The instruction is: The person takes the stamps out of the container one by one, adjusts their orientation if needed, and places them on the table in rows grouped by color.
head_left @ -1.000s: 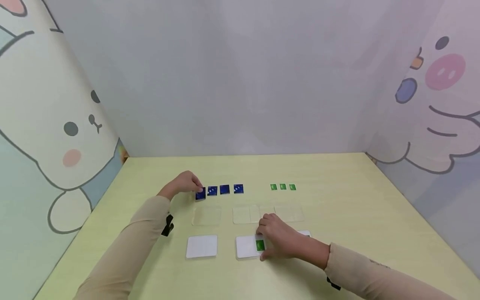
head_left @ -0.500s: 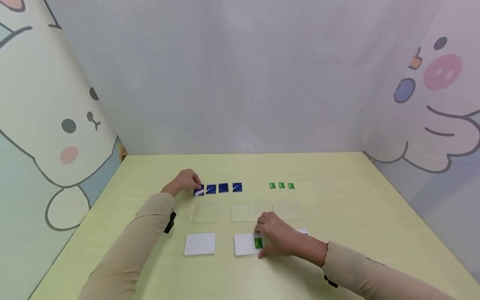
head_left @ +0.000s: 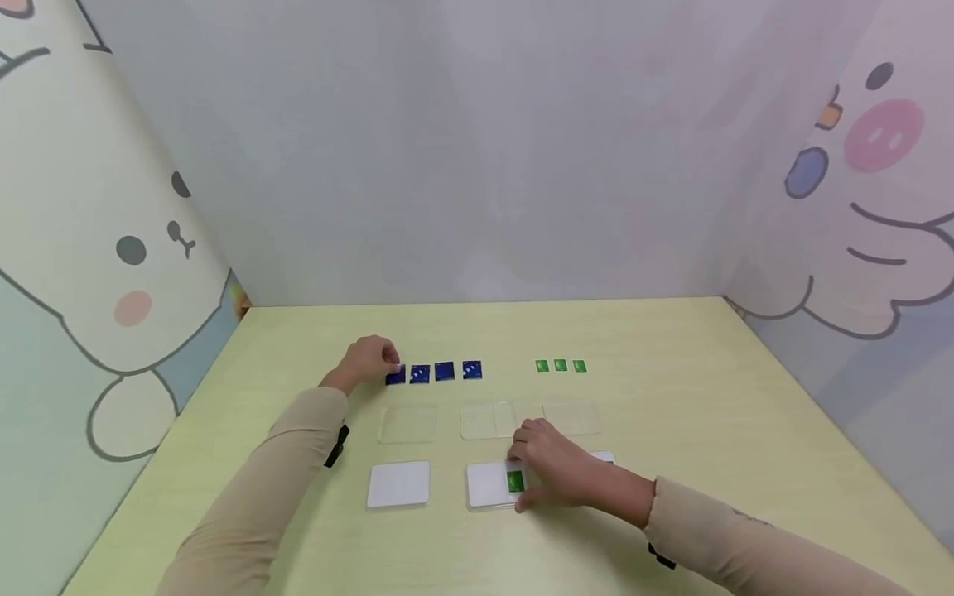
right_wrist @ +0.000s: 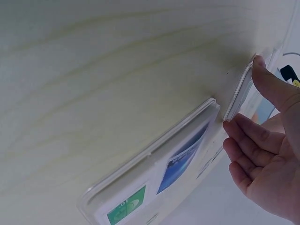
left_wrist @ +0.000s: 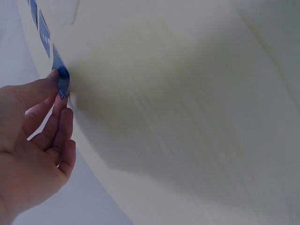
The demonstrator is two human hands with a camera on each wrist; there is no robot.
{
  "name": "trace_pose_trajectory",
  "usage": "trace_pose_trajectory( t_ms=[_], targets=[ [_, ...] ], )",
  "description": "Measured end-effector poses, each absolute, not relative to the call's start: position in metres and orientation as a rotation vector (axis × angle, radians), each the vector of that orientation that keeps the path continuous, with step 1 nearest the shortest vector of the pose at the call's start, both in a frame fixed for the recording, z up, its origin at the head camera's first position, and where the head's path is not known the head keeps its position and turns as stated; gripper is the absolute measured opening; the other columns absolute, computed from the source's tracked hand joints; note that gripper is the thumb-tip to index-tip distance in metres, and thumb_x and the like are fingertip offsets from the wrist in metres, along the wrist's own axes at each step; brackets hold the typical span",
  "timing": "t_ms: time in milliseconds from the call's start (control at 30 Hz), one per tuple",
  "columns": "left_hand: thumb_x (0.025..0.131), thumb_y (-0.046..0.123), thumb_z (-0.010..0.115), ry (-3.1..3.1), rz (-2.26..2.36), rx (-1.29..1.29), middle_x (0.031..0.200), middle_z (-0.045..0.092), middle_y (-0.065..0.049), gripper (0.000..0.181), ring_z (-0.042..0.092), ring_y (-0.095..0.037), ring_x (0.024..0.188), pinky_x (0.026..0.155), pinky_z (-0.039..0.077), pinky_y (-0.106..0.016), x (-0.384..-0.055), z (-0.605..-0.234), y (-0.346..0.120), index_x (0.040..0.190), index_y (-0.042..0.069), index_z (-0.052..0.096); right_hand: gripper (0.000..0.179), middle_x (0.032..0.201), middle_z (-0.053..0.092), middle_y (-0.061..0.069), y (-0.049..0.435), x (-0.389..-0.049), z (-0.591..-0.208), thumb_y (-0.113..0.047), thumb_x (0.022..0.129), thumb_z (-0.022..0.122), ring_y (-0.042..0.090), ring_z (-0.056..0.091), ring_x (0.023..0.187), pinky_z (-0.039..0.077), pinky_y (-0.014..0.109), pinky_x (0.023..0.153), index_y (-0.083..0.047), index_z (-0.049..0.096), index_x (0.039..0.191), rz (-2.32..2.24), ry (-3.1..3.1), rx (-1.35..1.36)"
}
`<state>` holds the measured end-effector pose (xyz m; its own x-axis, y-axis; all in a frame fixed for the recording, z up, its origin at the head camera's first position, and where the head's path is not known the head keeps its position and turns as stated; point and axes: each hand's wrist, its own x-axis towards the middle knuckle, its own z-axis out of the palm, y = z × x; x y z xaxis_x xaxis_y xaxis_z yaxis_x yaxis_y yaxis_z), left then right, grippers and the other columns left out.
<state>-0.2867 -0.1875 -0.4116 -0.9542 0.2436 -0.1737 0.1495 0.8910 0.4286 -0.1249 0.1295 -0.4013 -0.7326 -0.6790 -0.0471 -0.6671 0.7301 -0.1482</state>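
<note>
My left hand (head_left: pixel 365 360) pinches a small dark blue card (head_left: pixel 396 377) between thumb and fingertips, at the left end of a row of blue cards (head_left: pixel 445 371). In the left wrist view this card (left_wrist: pixel 61 77) is tilted, its lower corner near the fingertips. My right hand (head_left: pixel 555 468) grips the middle flat clear case (head_left: pixel 487 485), thumb on its near edge and fingers on its far edge. White backing fills that case, and a green card (head_left: pixel 515 482) shows on it. Part of the case is hidden behind the hand.
A white-backed case (head_left: pixel 398 484) lies left of the held one. Another case (right_wrist: pixel 152 154), bearing a blue and a green card, lies to the right. Clear covers (head_left: pixel 407 424) form a row behind. Several small green cards (head_left: pixel 561 365) lie farther back. Walls enclose the table (head_left: pixel 671 372).
The blue card in my left hand has tilted and come nearly level with the row. My right hand keeps its grip on the middle case, with no clear movement.
</note>
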Motion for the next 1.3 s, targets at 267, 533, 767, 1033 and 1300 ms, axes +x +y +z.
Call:
trace_pose_trajectory(
  t_ms=[267,533,767,1033,1300],
  targets=[
    [0.092,0.018,0.067,2.866,0.619,0.332,0.096,0.068,-0.012,0.018,0.058,-0.021,0.082,0.077,0.048,-0.035,-0.284,-0.412,-0.184,0.101,0.002,0.067,0.055,0.097,0.068,-0.004,0.136,-0.122,-0.399,-0.049,0.066,0.087,0.01,0.049,0.092,0.045,0.031,0.088,-0.012,0.073,0.105,-0.212,2.826,-1.114],
    [0.094,0.018,0.063,2.867,0.639,0.313,0.103,0.068,-0.016,0.024,0.062,-0.024,0.088,0.082,0.05,-0.037,-0.28,-0.4,-0.186,0.108,-0.002,0.064,0.056,0.098,0.068,-0.003,0.139,-0.123,-0.4,-0.05,0.066,0.087,0.01,0.049,0.092,0.045,0.03,0.085,-0.012,0.073,0.105,-0.239,2.855,-1.108],
    [0.094,0.022,0.063,2.866,0.64,0.336,0.103,0.067,-0.015,0.028,0.061,-0.025,0.091,0.092,0.046,-0.044,-0.275,-0.398,-0.185,0.11,-0.001,0.063,0.057,0.1,0.068,-0.002,0.139,-0.123,-0.401,-0.049,0.067,0.086,0.011,0.05,0.092,0.046,0.029,0.084,-0.011,0.073,0.107,-0.273,2.853,-1.099],
    [0.094,0.023,0.064,2.897,0.605,0.421,0.107,0.067,-0.016,0.03,0.061,-0.029,0.098,0.099,0.04,-0.051,-0.265,-0.392,-0.175,0.112,0.0,0.063,0.055,0.102,0.069,-0.003,0.14,-0.124,-0.404,-0.048,0.067,0.087,0.011,0.051,0.095,0.047,0.03,0.087,-0.012,0.075,0.106,-0.338,2.84,-1.073],
    [0.094,0.021,0.063,2.931,0.631,0.489,0.108,0.068,-0.017,0.029,0.061,-0.031,0.103,0.099,0.039,-0.053,-0.251,-0.383,-0.168,0.112,-0.001,0.063,0.054,0.102,0.069,-0.003,0.14,-0.126,-0.409,-0.046,0.065,0.089,0.01,0.053,0.095,0.047,0.029,0.087,-0.012,0.076,0.105,-0.417,2.818,-1.077]
  ],
)
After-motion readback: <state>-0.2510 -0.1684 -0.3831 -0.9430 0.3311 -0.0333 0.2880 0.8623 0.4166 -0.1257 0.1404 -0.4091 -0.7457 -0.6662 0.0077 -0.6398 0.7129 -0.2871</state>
